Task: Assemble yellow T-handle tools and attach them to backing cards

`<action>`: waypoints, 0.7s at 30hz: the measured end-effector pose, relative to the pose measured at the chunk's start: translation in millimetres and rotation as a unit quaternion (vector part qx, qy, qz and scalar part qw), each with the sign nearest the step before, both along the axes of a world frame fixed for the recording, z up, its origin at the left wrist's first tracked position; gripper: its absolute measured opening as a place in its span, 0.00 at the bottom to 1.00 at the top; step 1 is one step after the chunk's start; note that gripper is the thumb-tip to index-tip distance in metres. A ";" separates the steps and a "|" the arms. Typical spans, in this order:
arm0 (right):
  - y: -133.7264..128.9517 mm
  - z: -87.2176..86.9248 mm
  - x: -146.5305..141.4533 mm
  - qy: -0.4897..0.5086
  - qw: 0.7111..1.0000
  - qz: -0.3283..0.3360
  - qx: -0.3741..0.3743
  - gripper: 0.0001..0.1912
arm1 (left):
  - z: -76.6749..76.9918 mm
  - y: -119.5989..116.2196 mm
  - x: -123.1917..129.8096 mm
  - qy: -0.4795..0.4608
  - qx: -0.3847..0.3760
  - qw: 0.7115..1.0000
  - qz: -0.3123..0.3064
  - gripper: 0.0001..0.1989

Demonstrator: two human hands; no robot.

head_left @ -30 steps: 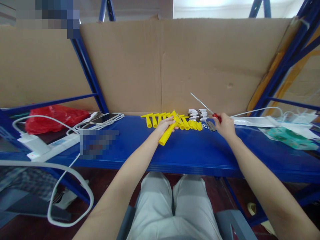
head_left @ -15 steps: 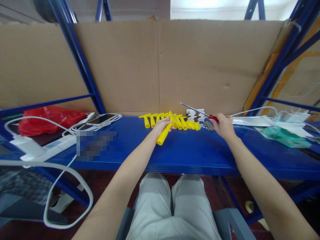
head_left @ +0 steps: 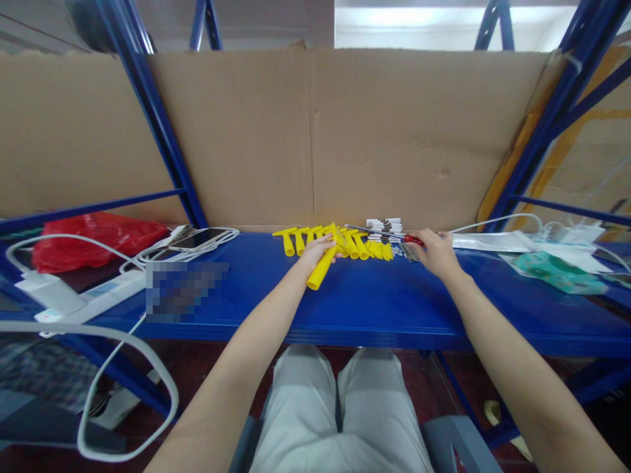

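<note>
Blue metal surface (head_left: pixel 379 302), cardboard panel (head_left: pixel 394 131) upright along its rear edge, blue frame posts (head_left: pixel 167 138) at sides. L hand (head_left: pixel 320 251): fingers closed w/ yellow T-piece (head_left: pixel 321 268), approx. mid-surface, tube end toward wearer. R hand (head_left: pixel 436 252): fingers closed on red handle of screwdriver (head_left: pixel 413 240), shaft pointing L. Yellow parts row (head_left: pixel 288 244) behind/beside L hand. Far L: red bag (head_left: pixel 98 238), white power strip (head_left: pixel 106 294). Far R: green packet (head_left: pixel 559 272). Floor (head_left: pixel 345 358) dk. red.

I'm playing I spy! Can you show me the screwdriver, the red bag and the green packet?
Screwdriver (head_left: pixel 413 240), head view: its red handle.
Red bag (head_left: pixel 112 228), head view: middle of its crumpled plastic.
Green packet (head_left: pixel 559 272), head view: middle of its top.
</note>
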State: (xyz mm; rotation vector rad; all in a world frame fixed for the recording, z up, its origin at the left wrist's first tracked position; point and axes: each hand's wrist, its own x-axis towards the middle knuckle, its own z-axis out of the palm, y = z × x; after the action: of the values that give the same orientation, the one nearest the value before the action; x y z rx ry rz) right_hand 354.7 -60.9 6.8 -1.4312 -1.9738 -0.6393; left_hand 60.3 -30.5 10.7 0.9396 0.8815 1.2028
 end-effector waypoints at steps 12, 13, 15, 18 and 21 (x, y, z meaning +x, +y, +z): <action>1.2 -2.2 -5.4 -0.029 0.999 0.023 -0.004 0.14 | -1.5 2.2 -0.2 0.008 -0.003 1.000 -0.010 0.35; 1.0 -2.1 -5.7 -0.030 0.999 0.022 -0.004 0.14 | -1.2 1.7 0.0 0.011 -0.002 1.000 -0.010 0.35; 0.8 -1.9 -6.1 -0.032 0.999 0.020 -0.005 0.14 | -0.7 0.5 0.4 0.014 0.000 1.000 -0.008 0.35; 0.6 -1.8 -6.0 -0.034 0.999 0.014 -0.002 0.14 | 0.0 -1.1 1.0 0.017 0.005 1.000 -0.003 0.34; 0.5 -1.8 -5.7 -0.033 0.999 0.012 -0.001 0.14 | 0.9 -2.6 1.5 0.016 0.007 1.000 0.000 0.33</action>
State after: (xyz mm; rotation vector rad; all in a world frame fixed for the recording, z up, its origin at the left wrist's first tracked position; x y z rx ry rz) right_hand 349.0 -60.4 5.0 -1.4021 -2.0407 -0.6827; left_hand 61.8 -33.1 11.6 0.9720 0.8994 1.1973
